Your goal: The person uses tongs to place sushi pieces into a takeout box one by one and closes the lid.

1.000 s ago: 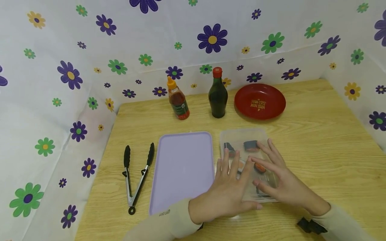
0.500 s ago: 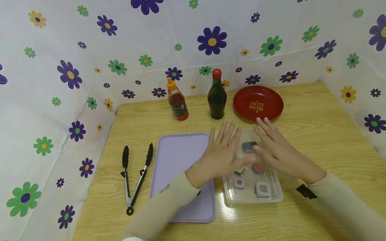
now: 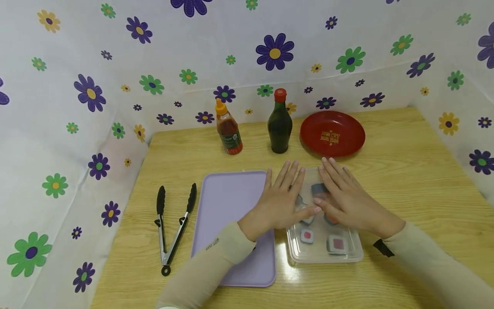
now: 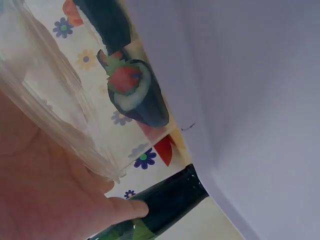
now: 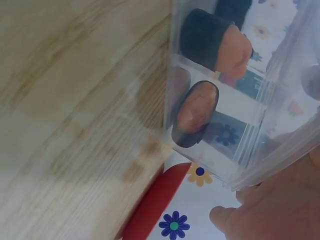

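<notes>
A clear plastic container (image 3: 324, 260) with a lid lies on the table, several toy sushi pieces inside, among them a small white roll (image 3: 307, 235) and a square one (image 3: 337, 244). My left hand (image 3: 275, 209) spreads straight fingers over the lid's far left part. Opposite it, my right hand (image 3: 350, 205) lies flat over the right side, fingers extended together. Both wrist views show the hands against the lid's edge: left palm (image 4: 45, 195), right palm (image 5: 280, 210). Dark-wrapped pieces (image 4: 137, 95) show through the wall. Some sushi is hidden beneath my hands.
A lilac tray (image 3: 231, 201) lies directly left of the container. Black-tipped tongs (image 3: 166, 257) lie spread open beyond it. Along the back stand a sauce bottle with a yellow cap (image 3: 229, 135), a dark green bottle (image 3: 280, 126) and a red plate (image 3: 347, 133).
Both hands have moved from the container's middle toward its far end, uncovering the sushi at the near end. Most recently the right hand has shifted slightly left and nearer.
</notes>
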`<state>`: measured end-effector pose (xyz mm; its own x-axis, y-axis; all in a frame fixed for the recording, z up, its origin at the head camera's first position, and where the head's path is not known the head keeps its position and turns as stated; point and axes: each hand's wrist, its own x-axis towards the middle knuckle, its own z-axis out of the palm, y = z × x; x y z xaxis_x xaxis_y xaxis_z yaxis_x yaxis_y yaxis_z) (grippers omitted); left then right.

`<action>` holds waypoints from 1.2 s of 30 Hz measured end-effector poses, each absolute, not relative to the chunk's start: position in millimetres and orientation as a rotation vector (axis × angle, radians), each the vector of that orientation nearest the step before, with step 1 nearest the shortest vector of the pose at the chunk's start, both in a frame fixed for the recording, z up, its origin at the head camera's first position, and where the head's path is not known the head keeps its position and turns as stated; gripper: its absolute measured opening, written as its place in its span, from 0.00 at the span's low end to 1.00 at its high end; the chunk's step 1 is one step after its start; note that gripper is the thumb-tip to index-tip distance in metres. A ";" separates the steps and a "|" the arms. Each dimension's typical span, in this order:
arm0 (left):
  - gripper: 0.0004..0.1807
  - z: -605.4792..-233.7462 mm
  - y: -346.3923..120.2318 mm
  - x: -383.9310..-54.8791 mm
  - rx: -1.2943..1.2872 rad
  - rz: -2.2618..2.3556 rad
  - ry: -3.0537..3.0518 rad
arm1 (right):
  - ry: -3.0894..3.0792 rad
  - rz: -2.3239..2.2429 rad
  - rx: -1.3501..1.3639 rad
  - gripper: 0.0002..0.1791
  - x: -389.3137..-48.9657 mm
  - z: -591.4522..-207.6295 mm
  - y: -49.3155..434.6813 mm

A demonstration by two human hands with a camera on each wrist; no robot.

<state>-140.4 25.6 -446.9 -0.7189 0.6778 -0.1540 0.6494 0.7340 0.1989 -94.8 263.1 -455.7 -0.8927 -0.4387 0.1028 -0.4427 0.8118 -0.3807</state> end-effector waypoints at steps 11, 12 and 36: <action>0.62 -453.3 26.6 -145.2 1.058 0.192 2.741 | -2.983 0.596 0.694 0.49 -98.2 -456.8 259.0; 0.61 -453.2 26.8 -144.8 1.055 0.173 2.752 | -2.974 0.607 0.682 0.49 -98.5 -457.9 259.2; 0.68 -445.2 0.5 -70.0 1.173 0.134 2.676 | -2.670 0.526 0.796 0.39 -5.5 -471.9 250.7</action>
<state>-70.0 0.5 -445.2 -0.6589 0.7350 -0.1602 0.7152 0.6781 0.1691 -5.5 250.7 -471.9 -0.7997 -0.4604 0.3853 -0.5721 0.7790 -0.2566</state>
